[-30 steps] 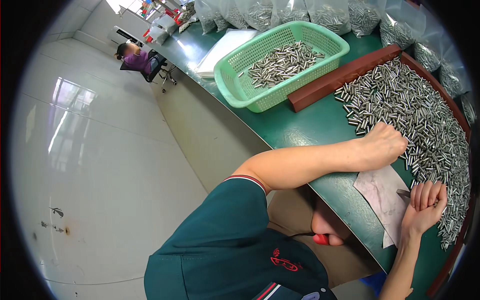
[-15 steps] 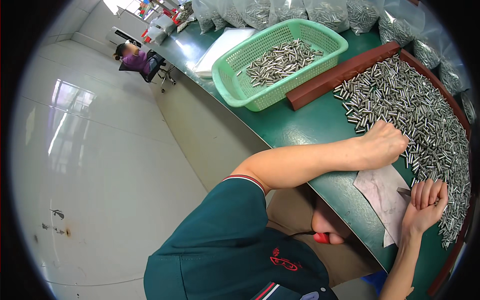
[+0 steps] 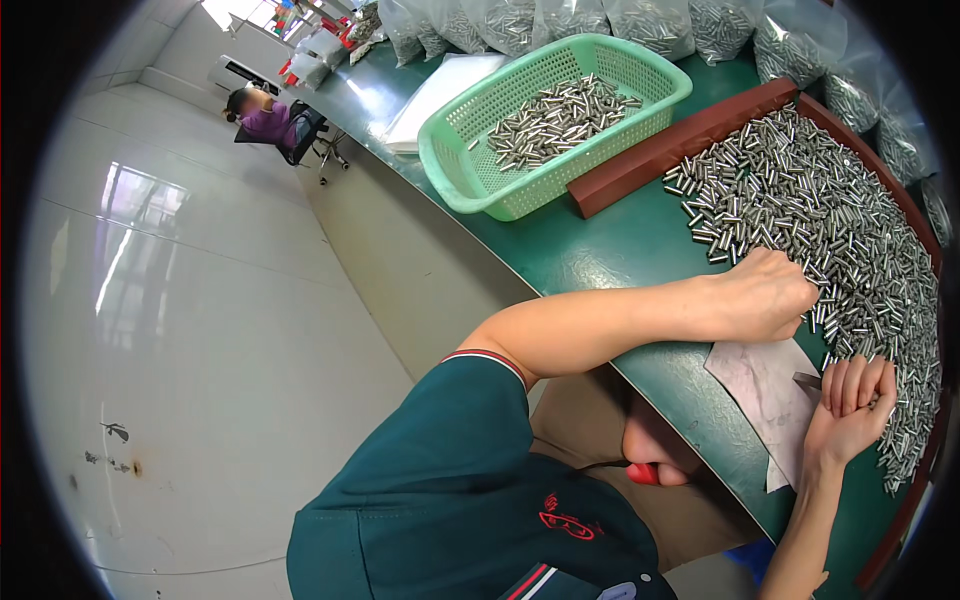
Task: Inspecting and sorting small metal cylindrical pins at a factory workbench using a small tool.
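**A:** Start close in. What are the hands doing?

**B:** The right hand (image 3: 850,405) lies palm-up at the near edge of the heap, fingers held side by side and slightly curled, like a scoop. I can't tell whether any pins sit in it. It rests just beside a pale sheet of paper (image 3: 765,385) lying flat on the green table (image 3: 600,250).

**A:** And the other?

**B:** The left hand (image 3: 765,295) is knuckles-up, fingers bunched and pressed into the edge of the pile of metal pins (image 3: 810,210). Whether it has pinched any is hidden under the hand.

**A:** So how would you do this well?

**B:** I'd judge it best to draw off a few pins at a time from the loose fringe, not the deep middle, so they don't roll across the paper or off the table edge.

**A:** Farther back?

**B:** A dark red wooden bar (image 3: 680,145) hems the pile, beyond it a green basket (image 3: 460,175) partly filled with pins, then clear bags (image 3: 640,20) of more.
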Tool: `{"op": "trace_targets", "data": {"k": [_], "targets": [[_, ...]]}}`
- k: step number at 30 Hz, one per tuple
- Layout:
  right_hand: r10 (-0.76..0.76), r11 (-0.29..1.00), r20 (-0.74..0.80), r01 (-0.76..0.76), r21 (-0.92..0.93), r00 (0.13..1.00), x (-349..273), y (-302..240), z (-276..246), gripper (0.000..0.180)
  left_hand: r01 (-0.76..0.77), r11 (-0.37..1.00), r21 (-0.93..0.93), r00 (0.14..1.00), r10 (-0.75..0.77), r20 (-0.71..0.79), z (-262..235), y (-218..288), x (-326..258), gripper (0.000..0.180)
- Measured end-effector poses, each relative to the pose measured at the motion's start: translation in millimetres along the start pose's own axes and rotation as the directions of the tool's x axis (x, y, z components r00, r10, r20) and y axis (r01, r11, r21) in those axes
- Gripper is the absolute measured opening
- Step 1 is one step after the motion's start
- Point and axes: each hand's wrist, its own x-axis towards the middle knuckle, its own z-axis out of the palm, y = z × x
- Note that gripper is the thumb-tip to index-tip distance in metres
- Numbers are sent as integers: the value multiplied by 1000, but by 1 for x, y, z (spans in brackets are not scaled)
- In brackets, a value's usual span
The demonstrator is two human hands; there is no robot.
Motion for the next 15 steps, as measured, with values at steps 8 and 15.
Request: {"op": "trace_targets", "data": {"k": [8,15], "targets": [[-23,1000,-11,23,-7,1000,-5,-6,-5,38,-7,991,-134,994,23,112,3,6,5,9],[62,998,46,-62,12,997,4,0,-1,39,98,966,-240,959,-27,283,-20,8,2,12]]}}
